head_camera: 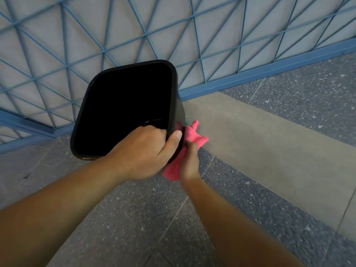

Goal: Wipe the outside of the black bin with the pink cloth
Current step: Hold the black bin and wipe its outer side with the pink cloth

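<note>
The black bin [174, 89] stands on the floor with its open top facing me, its inside dark. My left hand [143, 153] grips the near right corner of its rim, fingers inside and thumb outside. My right hand [189, 163] holds the bunched pink cloth [194, 136] against the bin's outer right side, just below the rim. Most of that side wall is hidden by the rim and my hands.
A blue metal lattice railing [250, 74] runs behind the bin, close to its far side. The floor is dark speckled tile [119, 218] with a plain grey band [260, 143] passing to the right of the bin.
</note>
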`<state>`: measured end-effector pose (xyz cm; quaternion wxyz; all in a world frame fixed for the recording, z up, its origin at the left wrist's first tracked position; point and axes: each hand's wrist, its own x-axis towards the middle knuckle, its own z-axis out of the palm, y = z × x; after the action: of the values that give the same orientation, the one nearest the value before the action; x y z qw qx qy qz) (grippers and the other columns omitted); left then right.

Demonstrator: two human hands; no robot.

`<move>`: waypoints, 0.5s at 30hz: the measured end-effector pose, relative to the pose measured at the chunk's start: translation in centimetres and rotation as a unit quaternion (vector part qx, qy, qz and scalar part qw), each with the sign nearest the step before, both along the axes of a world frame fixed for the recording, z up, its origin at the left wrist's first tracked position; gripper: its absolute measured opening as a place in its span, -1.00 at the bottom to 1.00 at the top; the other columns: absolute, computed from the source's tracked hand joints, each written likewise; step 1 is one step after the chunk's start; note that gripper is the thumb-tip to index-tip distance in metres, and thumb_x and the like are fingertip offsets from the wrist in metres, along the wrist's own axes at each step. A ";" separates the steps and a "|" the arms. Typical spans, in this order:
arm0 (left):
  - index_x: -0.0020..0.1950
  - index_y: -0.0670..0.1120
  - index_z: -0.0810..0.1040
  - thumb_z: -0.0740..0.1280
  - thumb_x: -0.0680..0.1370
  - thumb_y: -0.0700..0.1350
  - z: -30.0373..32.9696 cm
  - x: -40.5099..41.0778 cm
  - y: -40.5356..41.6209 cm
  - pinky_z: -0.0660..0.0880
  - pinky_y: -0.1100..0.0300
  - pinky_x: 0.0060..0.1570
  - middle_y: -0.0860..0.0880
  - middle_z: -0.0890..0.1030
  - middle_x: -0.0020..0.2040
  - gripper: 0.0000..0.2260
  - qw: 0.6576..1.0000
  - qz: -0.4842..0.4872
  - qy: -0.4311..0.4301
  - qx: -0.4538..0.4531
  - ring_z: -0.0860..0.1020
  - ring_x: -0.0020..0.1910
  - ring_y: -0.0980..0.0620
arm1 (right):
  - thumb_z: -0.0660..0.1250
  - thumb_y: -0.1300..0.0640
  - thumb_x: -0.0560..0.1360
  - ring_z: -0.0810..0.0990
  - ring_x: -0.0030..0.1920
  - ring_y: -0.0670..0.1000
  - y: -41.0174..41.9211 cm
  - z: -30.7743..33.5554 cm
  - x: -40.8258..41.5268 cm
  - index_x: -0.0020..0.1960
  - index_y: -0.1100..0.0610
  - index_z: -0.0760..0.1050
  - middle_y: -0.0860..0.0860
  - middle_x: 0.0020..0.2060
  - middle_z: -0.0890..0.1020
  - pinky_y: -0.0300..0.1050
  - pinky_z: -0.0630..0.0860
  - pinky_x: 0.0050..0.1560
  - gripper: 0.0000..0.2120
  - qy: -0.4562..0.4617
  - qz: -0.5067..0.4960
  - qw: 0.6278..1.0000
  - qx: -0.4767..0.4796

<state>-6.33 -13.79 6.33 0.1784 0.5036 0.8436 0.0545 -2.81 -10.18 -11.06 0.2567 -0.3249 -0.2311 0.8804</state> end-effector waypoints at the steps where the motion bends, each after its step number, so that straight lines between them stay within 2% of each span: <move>1: -0.45 -0.04 0.33 -0.04 0.57 0.20 0.0 0.1 0.0 0.42 0.04 -0.35 -0.01 0.43 -0.53 -0.50 1.000 0.002 -0.004 0.001 0.47 -0.50 0.02 | 0.35 -0.30 0.51 0.30 0.65 0.08 0.2 0.3 0.1 0.70 -0.20 0.08 0.01 0.71 0.18 0.17 0.42 0.55 -0.15 -0.015 0.002 1.000 -0.004; 2: -0.45 -0.03 0.33 -0.04 0.57 0.19 0.0 0.1 0.0 0.40 0.05 -0.37 0.00 0.43 -0.54 -0.50 1.000 0.003 -0.006 0.001 0.46 -0.51 0.04 | 0.41 -0.34 0.45 0.29 0.65 0.09 -0.1 0.5 0.2 0.70 -0.21 0.09 0.02 0.70 0.20 0.24 0.33 0.61 -0.08 -0.008 -0.009 1.000 -0.006; 3: -0.45 -0.03 0.33 -0.04 0.57 0.19 -0.1 0.1 -0.1 0.38 0.07 -0.38 0.00 0.42 -0.54 -0.51 1.000 0.002 -0.006 0.003 0.45 -0.52 0.05 | 0.44 -0.32 0.41 0.29 0.65 0.10 -0.4 0.7 0.1 0.71 -0.12 0.09 0.07 0.68 0.24 0.26 0.24 0.65 -0.01 0.006 0.007 1.000 0.012; 5: -0.45 -0.04 0.33 -0.03 0.57 0.18 -0.2 -0.1 0.0 0.33 0.09 -0.36 0.01 0.42 -0.53 -0.51 1.000 0.001 0.001 0.006 0.45 -0.50 0.04 | 0.34 -0.23 0.44 0.33 0.63 0.14 -1.2 0.4 0.3 0.70 0.06 0.14 0.18 0.62 0.35 0.25 0.24 0.66 -0.07 0.000 0.031 0.999 0.016; 6: -0.44 -0.04 0.34 -0.02 0.59 0.17 -0.2 -0.2 0.1 0.33 0.10 -0.35 0.01 0.42 -0.53 -0.51 1.000 -0.001 0.005 0.008 0.46 -0.49 0.02 | 0.29 -0.20 0.49 0.36 0.62 0.14 -0.8 0.3 0.3 0.70 0.08 0.14 0.19 0.61 0.37 0.22 0.29 0.64 -0.13 -0.016 0.023 1.000 0.012; 9: -0.43 -0.05 0.34 0.03 0.64 0.13 -0.4 -0.4 0.2 0.36 0.07 -0.35 -0.02 0.42 -0.51 -0.51 1.000 -0.003 0.008 0.008 0.46 -0.48 -0.02 | 0.19 -0.17 0.66 0.40 0.59 0.11 0.8 0.6 -0.1 0.71 -0.15 0.07 0.04 0.66 0.30 0.14 0.35 0.61 -0.33 -0.077 0.020 0.997 0.016; 10: -0.43 -0.05 0.34 0.03 0.64 0.13 -0.4 -0.3 0.2 0.35 0.07 -0.36 -0.02 0.41 -0.52 -0.51 1.000 -0.001 0.009 0.006 0.44 -0.50 0.00 | 0.20 -0.15 0.67 0.40 0.58 0.13 0.8 0.5 0.1 0.71 -0.14 0.10 0.03 0.66 0.30 0.12 0.33 0.61 -0.35 -0.072 0.033 0.997 0.009; 11: -0.44 -0.04 0.33 0.02 0.62 0.14 -0.5 -0.3 0.2 0.34 0.08 -0.37 -0.01 0.40 -0.53 -0.51 1.000 -0.001 0.014 0.004 0.42 -0.51 0.02 | 0.19 -0.12 0.67 0.38 0.58 0.18 0.3 0.7 0.2 0.70 -0.04 0.16 0.09 0.65 0.30 0.12 0.32 0.60 -0.37 -0.088 0.066 0.993 0.043; 12: -0.44 -0.04 0.33 0.01 0.61 0.15 -0.5 -0.3 0.2 0.32 0.09 -0.37 0.00 0.39 -0.53 -0.52 1.000 0.000 0.017 0.003 0.41 -0.51 0.04 | 0.20 -0.13 0.64 0.35 0.59 0.23 -0.3 0.7 0.2 0.68 0.05 0.21 0.14 0.65 0.28 0.16 0.31 0.60 -0.35 -0.127 0.084 0.983 0.100; 13: -0.44 -0.04 0.32 0.00 0.61 0.16 -0.4 -0.3 0.2 0.31 0.09 -0.37 0.01 0.39 -0.53 -0.52 1.000 0.002 0.018 0.003 0.41 -0.51 0.04 | 0.21 -0.17 0.57 0.30 0.62 0.22 -0.6 0.9 0.3 0.67 0.07 0.24 0.15 0.66 0.25 0.22 0.27 0.62 -0.28 -0.117 0.084 0.984 0.109; 14: -0.44 -0.04 0.31 -0.01 0.61 0.16 -0.4 -0.3 0.2 0.32 0.09 -0.36 0.01 0.39 -0.53 -0.51 1.000 0.000 0.017 0.004 0.42 -0.51 0.04 | 0.22 -0.21 0.51 0.25 0.66 0.17 -0.9 0.5 0.5 0.68 0.03 0.21 0.13 0.69 0.20 0.25 0.23 0.65 -0.21 -0.056 0.061 0.993 0.079; 15: -0.44 -0.04 0.31 -0.01 0.62 0.16 -0.5 -0.4 0.3 0.32 0.08 -0.35 0.01 0.38 -0.52 -0.51 1.000 -0.004 0.017 0.005 0.41 -0.50 0.03 | 0.23 -0.25 0.49 0.23 0.68 0.12 -0.7 0.6 0.4 0.70 -0.04 0.16 0.08 0.70 0.17 0.26 0.21 0.66 -0.18 -0.060 0.022 0.997 0.053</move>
<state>-6.76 -13.54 5.85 0.1619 0.5084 0.8443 0.0495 -2.44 -10.85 -10.46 0.2394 -0.3584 -0.2995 0.8512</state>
